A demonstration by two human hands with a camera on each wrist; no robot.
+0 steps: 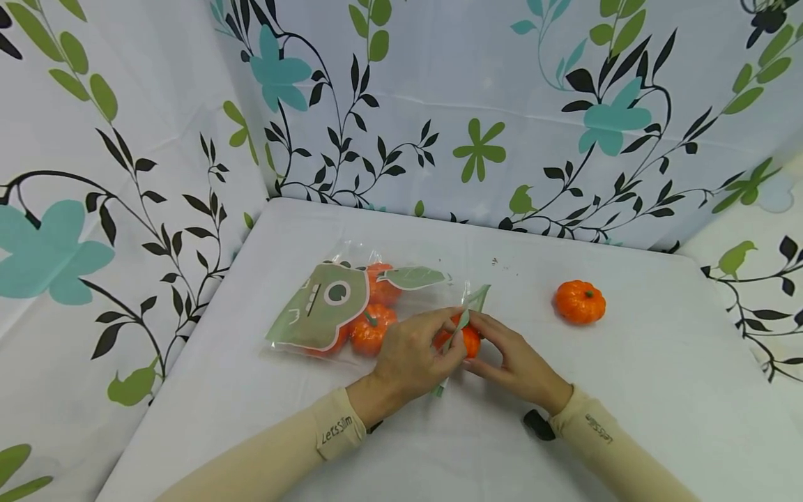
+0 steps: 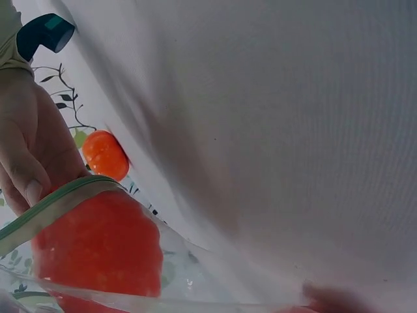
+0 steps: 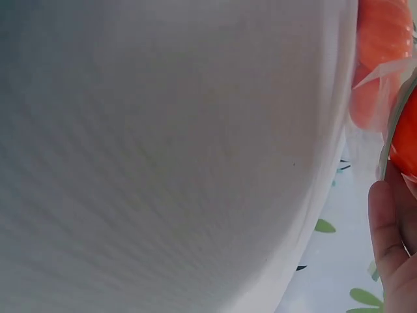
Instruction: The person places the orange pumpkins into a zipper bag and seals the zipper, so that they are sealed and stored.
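A clear zip bag [image 1: 323,300] with a green cartoon face lies on the table with several small orange pumpkins [image 1: 371,329] inside. My left hand [image 1: 408,352] pinches the bag's green edge at its right-hand mouth. At that mouth, my right hand [image 1: 521,362] grips another pumpkin [image 1: 472,340], partly hidden by the fingers. The left wrist view shows this pumpkin [image 2: 104,241] behind the green zip strip [image 2: 58,205] and clear film. In the right wrist view, the right fingers [image 3: 383,225] touch its underside and the strip.
A loose orange pumpkin [image 1: 580,302] sits on the white table [image 1: 640,362], right of the hands. A small black device [image 1: 538,425] is by the right cuff. Patterned cloth [image 1: 401,111] hangs behind the table and along its sides.
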